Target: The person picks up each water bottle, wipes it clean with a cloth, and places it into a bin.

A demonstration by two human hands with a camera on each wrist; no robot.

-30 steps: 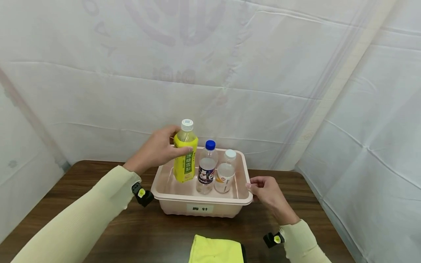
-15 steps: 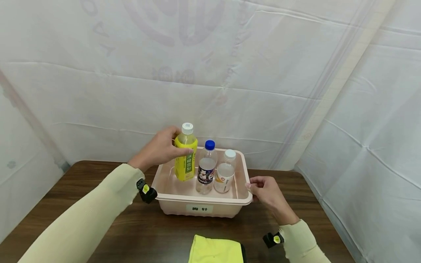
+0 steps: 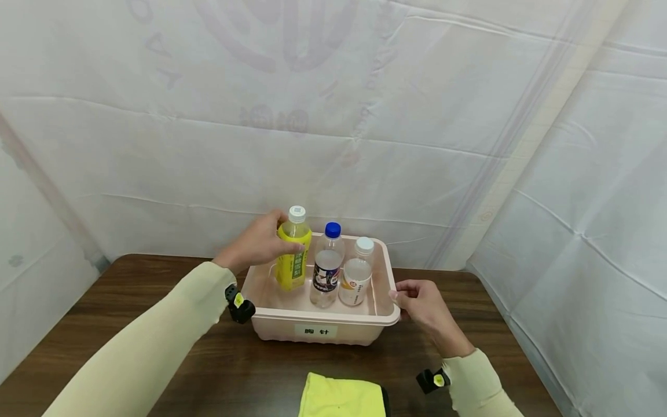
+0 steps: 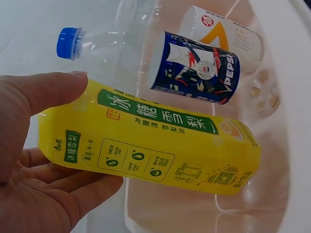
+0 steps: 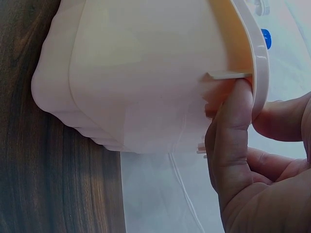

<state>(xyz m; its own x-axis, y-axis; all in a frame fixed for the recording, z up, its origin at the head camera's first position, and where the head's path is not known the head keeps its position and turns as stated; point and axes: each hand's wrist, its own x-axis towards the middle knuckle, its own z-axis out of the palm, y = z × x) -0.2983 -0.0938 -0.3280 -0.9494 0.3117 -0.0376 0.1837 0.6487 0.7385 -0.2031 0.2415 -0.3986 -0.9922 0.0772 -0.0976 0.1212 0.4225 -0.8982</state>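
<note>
My left hand [image 3: 260, 242] grips a yellow-labelled drink bottle [image 3: 292, 263] round its upper part, thumb in front and fingers behind. The bottle stands nearly upright inside the left part of a pale pink plastic bin [image 3: 318, 316]; whether its base touches the bin floor I cannot tell. To its right in the bin are a clear Pepsi bottle [image 4: 197, 68] with a blue cap and a clear bottle [image 3: 356, 278] with a white cap and white label. My right hand [image 5: 257, 165] pinches the bin's right rim, fingers under it and thumb on the outer edge.
A folded yellow cloth [image 3: 343, 398] with a dark edge lies on the dark wooden table [image 3: 208, 359] in front of the bin. White sheeting [image 3: 333, 145] rises behind the table and at both sides. A label with characters [image 3: 316, 330] is stuck on the bin's front.
My left hand has moved down and slightly right, lowering the yellow-labelled bottle further into the bin. My right hand has stayed at the rim, and the other bottles stand as before.
</note>
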